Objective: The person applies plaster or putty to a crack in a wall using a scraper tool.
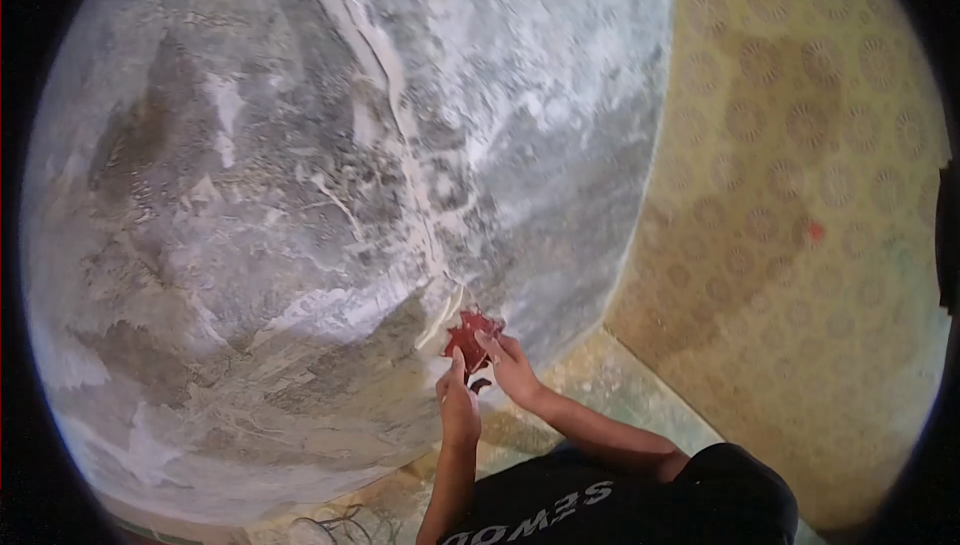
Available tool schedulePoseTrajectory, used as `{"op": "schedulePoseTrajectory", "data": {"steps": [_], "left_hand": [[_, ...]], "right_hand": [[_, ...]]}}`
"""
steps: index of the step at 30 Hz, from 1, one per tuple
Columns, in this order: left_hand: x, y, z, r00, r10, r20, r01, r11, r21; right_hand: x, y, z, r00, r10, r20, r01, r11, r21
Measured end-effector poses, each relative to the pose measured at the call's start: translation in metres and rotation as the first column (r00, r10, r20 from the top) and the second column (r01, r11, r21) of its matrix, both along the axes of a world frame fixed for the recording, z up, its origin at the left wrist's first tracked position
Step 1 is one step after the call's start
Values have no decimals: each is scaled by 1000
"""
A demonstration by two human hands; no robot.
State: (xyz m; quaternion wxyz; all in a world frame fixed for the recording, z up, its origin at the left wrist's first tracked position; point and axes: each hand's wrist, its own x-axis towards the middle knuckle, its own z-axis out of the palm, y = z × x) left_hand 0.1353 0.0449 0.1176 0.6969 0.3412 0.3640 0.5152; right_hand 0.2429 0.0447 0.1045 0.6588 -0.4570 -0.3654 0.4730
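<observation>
A red piece with a jagged outline (468,335) is between my two hands, in front of the grey wall (250,245). My left hand (459,405) is closed on its lower left side, thumb pointing up. My right hand (512,369) grips its right side, thumb and fingers bent onto it. I cannot make out exactly what the red piece is. Just beneath it, between the hands, shows a small dark curved thing (481,385). A thin pale strip (442,317) stands out at the upper left of the red piece.
A pale plaster-filled channel (405,150) runs down the rough, patchy wall towards my hands. To the right is a yellowish patterned surface (760,195) with a red spot (816,233). Loose thin wires (345,523) lie at the bottom left, by the dusty floor (590,385).
</observation>
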Motion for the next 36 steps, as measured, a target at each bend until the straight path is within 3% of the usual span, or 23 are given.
{"op": "schedulePoseTrajectory", "data": {"steps": [2,4,5,8,10,12,14,16,18,20,22,23,26,31,33,36], "left_hand": [[-4,0,-13,999,-32,-38,32,999,19],[-4,-3,-15,996,-61,-63,71,982,177],[-5,-3,-7,984,-150,-94,167,963,213],[-7,0,-20,962,-250,-112,269,941,204],[-10,-4,-14,970,-222,-103,240,947,212],[-17,-3,-6,898,-351,-265,408,890,203],[-36,-1,-7,889,-337,-308,413,883,224],[-59,-1,-27,852,-301,-429,438,858,267],[-83,1,-60,901,-223,-371,300,939,166],[-98,-8,-65,879,-64,-472,123,988,97],[-114,-17,-78,904,9,-428,19,998,62],[-117,-20,-83,917,60,-395,-61,998,10],[-113,-21,-83,862,136,-488,-165,986,-18],[-88,-6,-71,887,175,-426,-194,981,-1],[-82,6,-73,892,128,-434,-139,990,8],[-88,36,-88,892,19,-452,-10,1000,22]], "right_hand": [[-3,-11,16,996,-47,-80,54,995,80],[-2,-19,19,995,-67,-70,73,994,76],[0,-22,17,998,-48,-36,51,996,77],[9,-26,21,999,6,-39,-3,997,76],[15,-28,28,999,-39,4,39,999,34],[19,-23,41,996,-47,-79,49,998,30],[35,-15,64,969,-189,161,141,952,270],[52,-2,75,977,-147,156,90,942,324],[68,-1,117,904,-276,328,140,914,382],[82,9,147,908,-245,339,95,910,403],[95,25,165,894,-350,279,143,814,562],[101,27,175,922,-311,229,137,818,558],[123,39,204,892,-281,353,30,818,574],[121,63,245,893,-265,364,-42,755,654],[118,73,256,797,-402,451,-64,686,725],[107,80,270,678,-517,522,-43,682,730]]}}
